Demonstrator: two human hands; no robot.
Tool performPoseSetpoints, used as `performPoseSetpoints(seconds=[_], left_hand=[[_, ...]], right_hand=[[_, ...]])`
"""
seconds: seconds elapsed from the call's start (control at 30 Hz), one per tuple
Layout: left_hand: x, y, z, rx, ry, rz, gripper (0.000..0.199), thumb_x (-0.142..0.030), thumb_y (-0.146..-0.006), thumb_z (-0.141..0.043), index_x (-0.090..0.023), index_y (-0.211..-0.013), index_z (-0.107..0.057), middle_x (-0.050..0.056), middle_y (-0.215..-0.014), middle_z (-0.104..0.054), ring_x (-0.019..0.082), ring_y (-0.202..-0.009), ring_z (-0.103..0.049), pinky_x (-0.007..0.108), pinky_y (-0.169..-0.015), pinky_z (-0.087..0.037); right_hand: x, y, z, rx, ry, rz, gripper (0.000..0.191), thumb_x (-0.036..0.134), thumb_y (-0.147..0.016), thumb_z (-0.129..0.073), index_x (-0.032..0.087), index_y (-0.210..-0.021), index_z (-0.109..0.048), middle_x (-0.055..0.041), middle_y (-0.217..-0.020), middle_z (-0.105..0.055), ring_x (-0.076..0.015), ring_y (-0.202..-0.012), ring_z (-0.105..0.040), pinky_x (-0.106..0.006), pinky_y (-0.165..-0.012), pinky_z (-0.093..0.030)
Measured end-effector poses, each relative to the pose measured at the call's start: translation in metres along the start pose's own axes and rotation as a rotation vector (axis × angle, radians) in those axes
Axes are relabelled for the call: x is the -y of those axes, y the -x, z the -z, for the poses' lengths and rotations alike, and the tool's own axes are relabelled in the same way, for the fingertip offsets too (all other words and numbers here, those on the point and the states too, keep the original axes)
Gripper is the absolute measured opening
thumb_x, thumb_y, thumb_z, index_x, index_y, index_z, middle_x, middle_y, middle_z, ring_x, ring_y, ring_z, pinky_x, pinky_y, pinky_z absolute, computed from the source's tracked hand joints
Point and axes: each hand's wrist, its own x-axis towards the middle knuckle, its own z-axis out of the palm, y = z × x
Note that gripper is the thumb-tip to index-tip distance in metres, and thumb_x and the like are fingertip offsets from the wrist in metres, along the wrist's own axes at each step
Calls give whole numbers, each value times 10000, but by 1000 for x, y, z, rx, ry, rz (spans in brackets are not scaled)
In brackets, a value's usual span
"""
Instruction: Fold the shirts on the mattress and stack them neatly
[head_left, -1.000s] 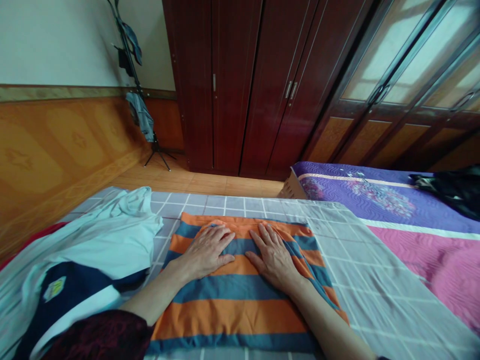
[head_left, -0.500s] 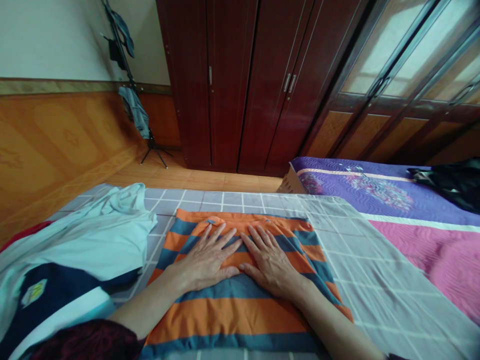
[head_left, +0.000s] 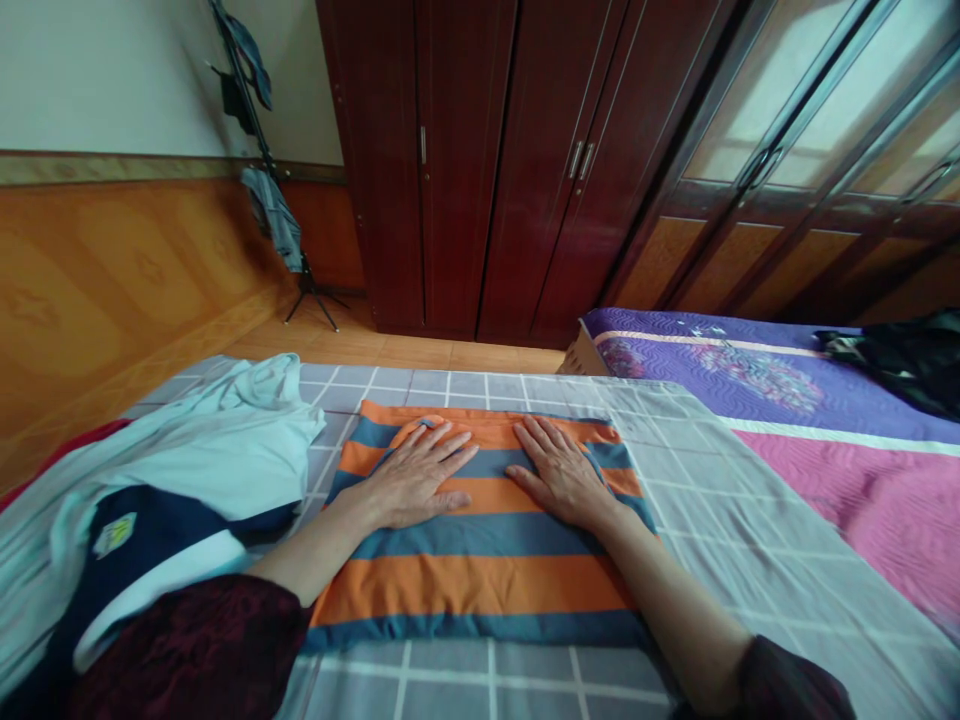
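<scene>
1. Since the prev. frame the hands have moved apart: thumbs almost met then, now there's a clear gap btwn them. More of the R sleeve (head_left: 795, 685) shows too.
2. Labels: pale badge w/ a yellow patch (head_left: 115, 536) on the navy part of the white garment (head_left: 217, 430), far L; any lettering too blurred to read.
3. L hand (head_left: 416, 475): palm down, flat on the striped cloth (head_left: 480, 585), fingers spread wide & pointing to its far edge, thumb out toward the middle. Forearm comes up from lower L, dark red patterned sleeve (head_left: 202, 650) pushed back nr. the elbow.
4. R hand (head_left: 561, 470): also palm down on the cloth, fingers straight w/ narrow gaps, tips up-left, thumb stuck out toward the L hand. Forearm slants in from lower R.
5. Cloth, orange & grey-blue stripes, lies mid-bed on the grey checked sheet (head_left: 720, 520), some wrinkles nr. the fingers; white garment just beside it, to the L.
6. Bkgd: dark red wardrobe (head_left: 465, 200), coat stand (head_left: 244, 85), purple & pink bedcover (head_left: 720, 360) to the R w/ a black item (head_left: 911, 360) on top.
</scene>
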Motion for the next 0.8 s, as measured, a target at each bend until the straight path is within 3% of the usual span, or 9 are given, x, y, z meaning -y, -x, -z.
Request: performPoseSetpoints(seconds=[0.1, 0.2, 0.3, 0.37, 0.43, 0.5, 0.57, 0.67, 0.8], left_hand=[[0, -1, 5, -11, -46, 26, 671, -625, -899, -319, -264, -1459, -236, 40, -1534, -228, 273, -1417, -112, 494, -1118, -106], [-7, 14, 33, -43, -119, 49, 586, -532, -895, -447, -202, -1376, -392, 106, -1453, -387, 275, -1362, -276, 453, -1085, -218], [-26, 56, 71, -33, -188, 0, 330, -420, -873, -541, -191, -1106, -588, 86, -1125, -622, 248, -1089, -541, 382, -942, -385], [-43, 97, 83, 15, -231, -26, 166, -346, -869, -552, -194, -905, -610, 47, -922, -633, 220, -918, -582, 356, -851, -428], [-56, 138, 75, 43, -286, -45, 64, -244, -855, -549, -202, -879, -592, 30, -903, -616, 211, -902, -577, 358, -851, -429], [-62, 170, 51, 20, -366, -24, 228, -118, -815, -537, -210, -1021, -570, 45, -1063, -602, 225, -1017, -550, 380, -913, -403], [-62, 185, 25, -34, -463, 6, 398, -4, -789, -483, -207, -1128, -533, 65, -1172, -571, 239, -1112, -511, 385, -922, -398], [-60, 182, 6, -59, -546, 42, 377, 24, -813, -437, -178, -1117, -534, 78, -1120, -583, 251, -1069, -526, 367, -829, -442], [-62, 170, 23, -73, -499, 41, 238, 17, -838, -423, -169, -896, -560, 38, -887, -580, 204, -842, -550, 322, -718, -449]], right_hand=[[-4, -4, 0, -21, 6, -9, 649, 527, -916, -376, 107, -1411, -367, -147, -1464, -346, -298, -1359, -279, -474, -1093, -265], [0, 0, 5, -85, 38, -2, 588, 470, -913, -426, 89, -1360, -436, -179, -1440, -376, -310, -1339, -313, -491, -1086, -267], [6, 30, 19, -180, 81, 57, 504, 380, -882, -500, 102, -1302, -497, -188, -1434, -378, -334, -1327, -324, -519, -1069, -284], [9, 67, 30, -201, 87, 150, 449, 307, -852, -522, 130, -1265, -530, -174, -1417, -406, -331, -1312, -351, -514, -1047, -328], [9, 110, 38, -167, 86, 242, 398, 218, -811, -509, 166, -1200, -570, -150, -1344, -495, -305, -1247, -448, -479, -985, -420], [7, 146, 40, -166, 126, 291, 460, 111, -747, -462, 167, -1192, -568, -136, -1262, -570, -281, -1155, -540, -442, -908, -493], [5, 168, 39, -215, 185, 312, 481, 50, -721, -419, 137, -1168, -574, -136, -1187, -620, -261, -1081, -593, -406, -862, -528], [3, 173, 36, -264, 252, 299, 393, 26, -785, -379, 115, -1097, -601, -136, -1114, -654, -249, -1027, -620, -394, -862, -531], [5, 165, 46, -247, 264, 293, 315, 41, -860, -348, 137, -944, -636, -117, -974, -677, -224, -879, -651, -358, -760, -552]])
